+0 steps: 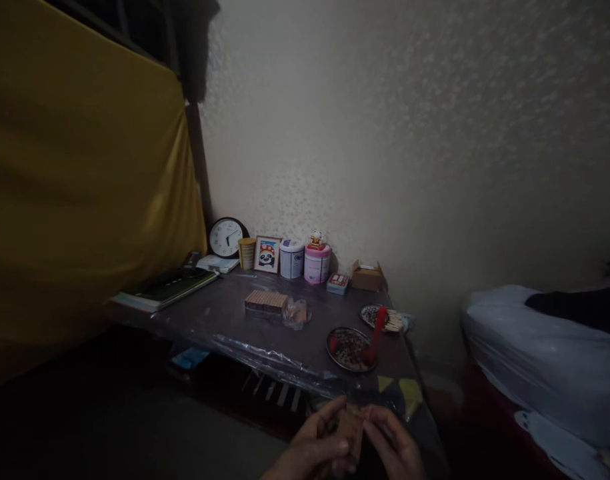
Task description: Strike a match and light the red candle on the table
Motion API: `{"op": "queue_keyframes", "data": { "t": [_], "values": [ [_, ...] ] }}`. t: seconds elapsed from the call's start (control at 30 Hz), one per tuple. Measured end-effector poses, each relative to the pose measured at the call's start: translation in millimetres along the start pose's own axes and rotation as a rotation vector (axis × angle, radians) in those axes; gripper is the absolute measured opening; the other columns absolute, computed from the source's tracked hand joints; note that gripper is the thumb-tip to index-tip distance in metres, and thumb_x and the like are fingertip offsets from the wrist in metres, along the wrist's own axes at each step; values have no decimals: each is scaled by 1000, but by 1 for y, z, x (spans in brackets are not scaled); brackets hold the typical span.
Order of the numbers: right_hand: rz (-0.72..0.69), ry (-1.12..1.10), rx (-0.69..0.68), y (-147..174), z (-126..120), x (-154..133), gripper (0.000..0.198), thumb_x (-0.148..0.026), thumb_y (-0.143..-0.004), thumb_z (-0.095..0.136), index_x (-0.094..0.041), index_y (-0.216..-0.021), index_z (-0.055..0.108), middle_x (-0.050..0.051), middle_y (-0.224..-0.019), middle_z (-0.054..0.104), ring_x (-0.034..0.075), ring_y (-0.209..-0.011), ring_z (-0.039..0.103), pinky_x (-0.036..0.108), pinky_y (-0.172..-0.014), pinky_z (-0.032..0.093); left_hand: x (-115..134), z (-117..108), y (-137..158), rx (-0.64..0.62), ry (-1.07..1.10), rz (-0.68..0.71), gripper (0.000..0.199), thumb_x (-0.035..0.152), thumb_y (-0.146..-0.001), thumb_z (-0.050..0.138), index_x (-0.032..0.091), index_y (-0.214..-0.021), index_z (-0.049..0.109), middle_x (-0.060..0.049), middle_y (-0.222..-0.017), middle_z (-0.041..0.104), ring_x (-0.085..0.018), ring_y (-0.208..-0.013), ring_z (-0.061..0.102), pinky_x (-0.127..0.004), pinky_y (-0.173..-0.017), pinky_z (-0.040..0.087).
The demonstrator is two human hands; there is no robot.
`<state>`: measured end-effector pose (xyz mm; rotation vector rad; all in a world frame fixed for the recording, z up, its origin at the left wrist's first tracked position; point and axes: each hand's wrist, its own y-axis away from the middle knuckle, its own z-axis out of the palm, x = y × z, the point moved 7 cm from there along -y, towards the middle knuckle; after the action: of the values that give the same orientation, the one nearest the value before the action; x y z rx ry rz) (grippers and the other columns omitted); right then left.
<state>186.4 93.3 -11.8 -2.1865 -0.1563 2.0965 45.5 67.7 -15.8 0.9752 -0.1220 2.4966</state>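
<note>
My left hand (317, 440) is wrapped around a small brown cardboard box (352, 430) low in the view, just off the near edge of the table. The fingers of my right hand (392, 437) pinch the box at its upper right end. Dim light hides the fine detail of the box. Beyond my hands lies a round metal plate (329, 350) with small dark and pale pieces and a red spoon (379, 330). A tight row of small brown boxes (265, 302) stands mid-table, beside a crumpled clear plastic bag (295, 313) with a brownish thing inside.
Behind them is a second plate (365, 311) with pale sticks (395, 321). Along the wall stand a clock (227, 237), a panda picture (267, 255), two tins, a small tin box (337, 284) and an open carton (367, 276). Yellow paper pieces (409, 392) lie near the table's right corner.
</note>
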Motion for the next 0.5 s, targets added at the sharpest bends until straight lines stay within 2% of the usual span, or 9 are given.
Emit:
{"op": "queue_keyframes", "data": {
  "t": [0.27, 0.37, 0.5],
  "values": [
    [35, -38, -34, 3, 5, -5, 23, -43, -70, 67, -21, -75, 62, 2, -83, 66, 20, -87, 62, 23, -79, 48, 2, 2, -1, 2, -28, -8, 69, 25, -45, 85, 26, -110, 62, -6, -111, 60, -22, -88, 63, -30, -68, 47],
    [42, -39, -18, 3, 4, -5, 25, -44, -67, 69, -21, -72, 62, 2, -81, 67, 21, -85, 63, 23, -78, 49, 3, 2, -1, -4, -42, -10, 71, 24, -47, 84, 29, -114, 60, -5, -113, 58, -22, -90, 62, -31, -70, 48],
    [51, -31, -28, 2, 3, -2, 25, -45, -68, 68, -21, -75, 64, 3, -83, 68, 21, -85, 63, 23, -77, 49, 1, 1, -3, -20, -27, -17, 68, 23, -48, 83, 27, -112, 61, -6, -111, 60, -17, -79, 63, -29, -68, 47]
  ]
}}
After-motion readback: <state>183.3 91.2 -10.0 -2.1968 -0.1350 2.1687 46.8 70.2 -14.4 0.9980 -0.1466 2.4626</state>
